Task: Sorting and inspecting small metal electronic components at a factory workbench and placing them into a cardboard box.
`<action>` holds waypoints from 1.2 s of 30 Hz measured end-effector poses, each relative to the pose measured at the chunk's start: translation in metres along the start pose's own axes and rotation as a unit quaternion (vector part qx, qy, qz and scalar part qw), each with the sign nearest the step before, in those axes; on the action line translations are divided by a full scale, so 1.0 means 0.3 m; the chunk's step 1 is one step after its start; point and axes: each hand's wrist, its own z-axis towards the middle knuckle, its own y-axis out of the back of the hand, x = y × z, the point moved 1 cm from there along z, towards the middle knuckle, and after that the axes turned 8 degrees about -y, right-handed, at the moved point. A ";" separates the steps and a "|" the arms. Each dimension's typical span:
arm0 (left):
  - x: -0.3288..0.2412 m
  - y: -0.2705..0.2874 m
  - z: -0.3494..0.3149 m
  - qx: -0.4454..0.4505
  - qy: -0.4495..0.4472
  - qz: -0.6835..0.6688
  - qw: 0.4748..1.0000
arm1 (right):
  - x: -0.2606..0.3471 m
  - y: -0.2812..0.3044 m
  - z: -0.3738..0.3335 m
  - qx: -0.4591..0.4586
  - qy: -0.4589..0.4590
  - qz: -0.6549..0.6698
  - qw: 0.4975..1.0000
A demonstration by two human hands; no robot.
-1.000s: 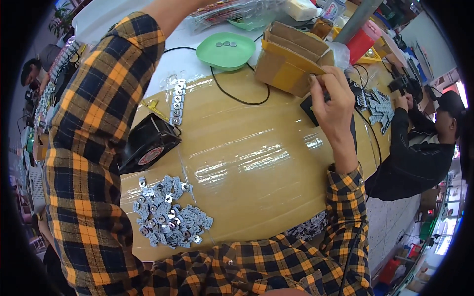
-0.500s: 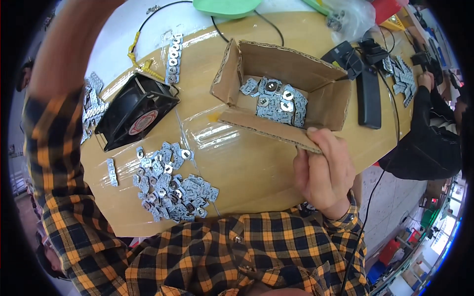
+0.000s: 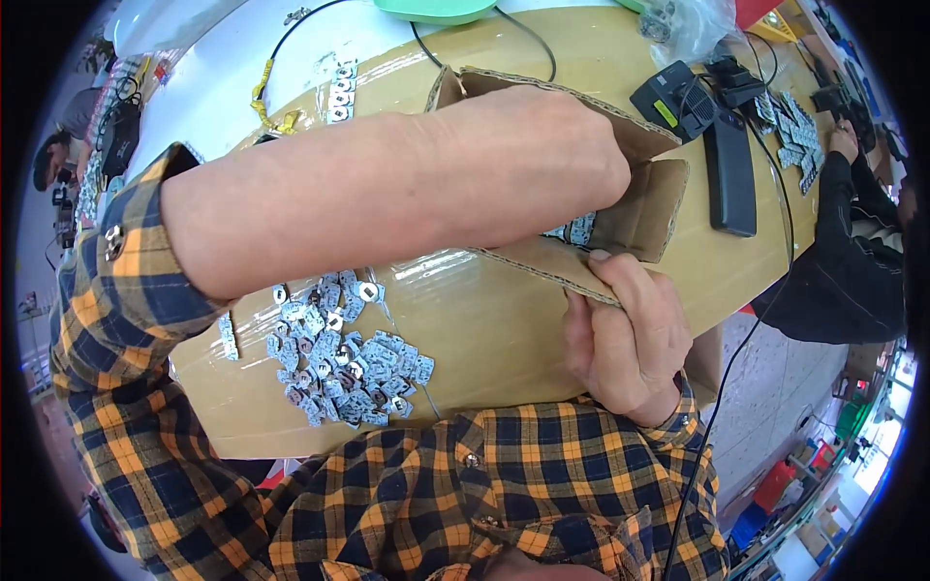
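Observation:
My left forearm reaches across the table, and my left hand (image 3: 572, 145) is bent down into an open cardboard box (image 3: 666, 218). Its fingers are hidden inside, so what they hold or touch does not show. My right hand (image 3: 635, 339) pinches the near flap of the box between thumb and fingers, tilting it outward. A few small grey-blue parts (image 3: 578, 229) show on the box floor beneath my left wrist. On the table nearer to me lies a loose pile of similar flat parts (image 3: 349, 373), some with shiny round discs.
One strip of parts (image 3: 229, 336) lies left of the pile, another strip (image 3: 342, 92) farther back. Right of the box are a black device (image 3: 728, 179) and an adapter (image 3: 675, 102). A green tray (image 3: 436, 8) stands behind. A co-worker's hand (image 3: 845, 140) is at far right.
My left arm has swung from the far left across the table, and its hand has entered the box, covering the black fan. My right hand keeps hold of the flap.

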 end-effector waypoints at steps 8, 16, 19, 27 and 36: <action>0.020 -0.031 0.065 0.065 0.014 -0.013 0.998 | -0.027 -0.044 -0.006 -0.051 0.029 0.010 0.998; 0.027 -0.039 0.070 0.062 -0.010 0.020 0.998 | -0.020 -0.039 0.004 -0.039 0.034 0.038 0.998; 0.048 -0.019 0.081 0.059 -0.047 0.006 0.997 | -0.018 -0.046 0.005 -0.041 0.026 0.033 0.998; -0.022 0.192 -0.002 -0.064 -0.050 0.014 0.997 | -0.007 -0.034 0.017 -0.042 0.001 0.015 0.999; -0.302 0.111 -0.366 -0.282 0.068 -0.139 0.947 | 0.090 0.078 0.010 -0.023 -0.096 0.274 0.957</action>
